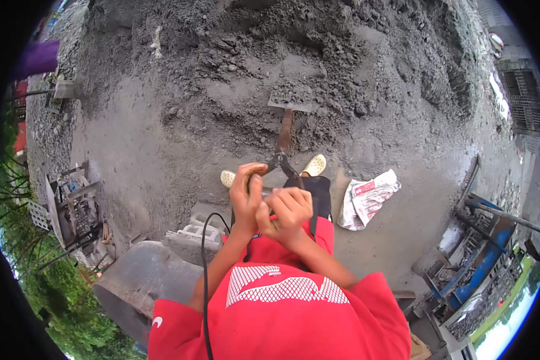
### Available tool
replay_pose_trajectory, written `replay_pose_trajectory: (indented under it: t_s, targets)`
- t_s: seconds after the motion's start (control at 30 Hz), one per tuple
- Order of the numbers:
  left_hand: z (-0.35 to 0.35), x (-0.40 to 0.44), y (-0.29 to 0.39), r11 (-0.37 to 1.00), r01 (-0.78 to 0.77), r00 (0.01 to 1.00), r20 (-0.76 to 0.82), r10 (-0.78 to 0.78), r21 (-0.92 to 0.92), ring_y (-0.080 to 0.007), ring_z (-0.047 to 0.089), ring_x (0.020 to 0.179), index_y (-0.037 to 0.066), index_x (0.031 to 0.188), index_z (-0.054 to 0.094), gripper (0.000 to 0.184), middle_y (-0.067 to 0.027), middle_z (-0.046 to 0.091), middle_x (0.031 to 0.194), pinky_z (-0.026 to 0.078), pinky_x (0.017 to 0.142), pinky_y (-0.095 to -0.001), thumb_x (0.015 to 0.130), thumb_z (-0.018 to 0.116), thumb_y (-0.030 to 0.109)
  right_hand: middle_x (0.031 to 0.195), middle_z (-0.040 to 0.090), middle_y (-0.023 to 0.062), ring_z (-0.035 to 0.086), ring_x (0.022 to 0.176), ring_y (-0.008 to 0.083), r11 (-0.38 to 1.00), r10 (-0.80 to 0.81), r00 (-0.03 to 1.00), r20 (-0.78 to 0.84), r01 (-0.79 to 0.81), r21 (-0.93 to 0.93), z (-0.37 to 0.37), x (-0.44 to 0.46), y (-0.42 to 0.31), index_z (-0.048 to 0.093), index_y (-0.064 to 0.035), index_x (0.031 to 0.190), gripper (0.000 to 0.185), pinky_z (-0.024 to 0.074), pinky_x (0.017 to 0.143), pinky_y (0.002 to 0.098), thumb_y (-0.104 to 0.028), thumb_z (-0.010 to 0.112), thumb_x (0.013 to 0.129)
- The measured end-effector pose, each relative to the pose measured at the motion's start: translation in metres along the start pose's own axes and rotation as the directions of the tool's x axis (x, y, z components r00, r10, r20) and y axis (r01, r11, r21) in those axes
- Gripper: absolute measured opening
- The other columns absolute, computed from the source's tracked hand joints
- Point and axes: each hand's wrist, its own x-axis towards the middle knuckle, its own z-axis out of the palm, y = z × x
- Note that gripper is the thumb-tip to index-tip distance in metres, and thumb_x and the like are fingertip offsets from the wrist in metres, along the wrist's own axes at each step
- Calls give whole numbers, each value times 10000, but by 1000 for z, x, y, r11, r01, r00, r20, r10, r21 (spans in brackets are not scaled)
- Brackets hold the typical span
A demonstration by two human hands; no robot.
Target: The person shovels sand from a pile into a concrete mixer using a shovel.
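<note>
A shovel [285,129] stands in front of me, its blade at the foot of a grey heap of gravel and sand [240,54]. Its forked grip points back toward my body. My left hand [245,195] is curled at the left side of the grip, fingers and thumb bent round it. Close beside it, my right hand [289,210] is closed at the grip's right side, with its thumb toward my left hand. What lies inside the right fingers is hidden.
A crumpled white sack [369,199] lies to the right of my feet. Grey blocks [195,234] and a large metal container [147,279] are at my left. Blue metal machinery [480,264] stands at the right. A purple sleeve [39,59] shows at the far left.
</note>
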Motion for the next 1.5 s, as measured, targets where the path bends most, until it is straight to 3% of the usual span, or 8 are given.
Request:
replay_pose_trajectory:
  t_s: [0.13, 0.33, 0.53, 0.7, 0.87, 0.97, 1.13, 1.5]
  targets:
    - [-9, 5, -25, 997, -78, 915, -398, 66, -15, -165, 573, 808, -13, 904, 561, 201, -98, 586, 884, 457, 759, -278, 796, 400, -64, 739, 587, 46, 568, 695, 217, 992, -42, 996, 75, 33, 120, 13, -7, -9, 603, -71, 738, 123, 399, 659, 342, -146, 628, 643]
    - [-38, -12, -50, 991, -121, 887, -441, 136, 62, -172, 565, 789, -22, 885, 551, 193, -87, 564, 835, 459, 737, -279, 788, 402, -96, 953, 553, 94, 546, 897, 269, 988, -145, 873, 465, 99, 121, 11, -20, -19, 520, -68, 1066, 480, 410, 815, 364, -170, 650, 615]
    - [-44, -31, -64, 993, -120, 864, -492, 108, 7, -190, 566, 754, -23, 848, 548, 161, -90, 550, 805, 464, 710, -297, 779, 427, -103, 855, 609, 119, 596, 758, 314, 975, 111, 801, 588, 27, -221, 38, -48, -9, 559, -70, 977, 381, 458, 703, 391, -124, 626, 605]
    - [-50, -28, -63, 997, -68, 866, -497, 46, -26, -162, 556, 743, -10, 850, 553, 173, -71, 557, 797, 455, 721, -275, 766, 432, -101, 694, 607, 124, 594, 584, 324, 969, -66, 869, 491, 174, -177, 49, -55, -8, 561, -62, 828, 246, 479, 552, 419, -145, 627, 606]
    - [-53, -13, -59, 999, -36, 835, -548, 45, 27, -158, 537, 718, 3, 806, 542, 141, -59, 550, 771, 443, 700, -287, 753, 456, -93, 676, 593, 140, 593, 590, 332, 974, -44, 846, 532, 154, -165, 57, -38, -2, 538, -57, 782, 193, 473, 538, 430, -152, 623, 637]
    - [-53, 23, -50, 957, -199, 756, -588, 288, 212, -267, 553, 718, 38, 731, 546, 121, -105, 551, 744, 433, 657, -346, 719, 491, -69, 700, 613, 146, 596, 581, 337, 965, -67, 839, 540, 191, -177, 72, -8, 0, 594, -81, 852, 192, 473, 517, 431, -170, 619, 684]
    - [-71, 92, -53, 996, -78, 740, -668, 80, 32, -209, 593, 698, 27, 790, 565, 138, -90, 571, 737, 464, 635, -302, 706, 542, -80, 704, 622, 172, 608, 630, 357, 980, -107, 860, 500, 175, -90, 117, 49, -7, 625, -54, 883, 244, 484, 559, 433, -163, 641, 665]
    - [-101, 99, -128, 964, 116, 772, -632, 64, 240, -242, 618, 687, 51, 815, 598, 122, -95, 603, 789, 490, 623, -339, 725, 554, -18, 839, 640, 200, 618, 771, 375, 995, 54, 723, 689, 19, -98, 180, 21, 19, 591, -49, 1033, 388, 483, 667, 448, -234, 652, 697]
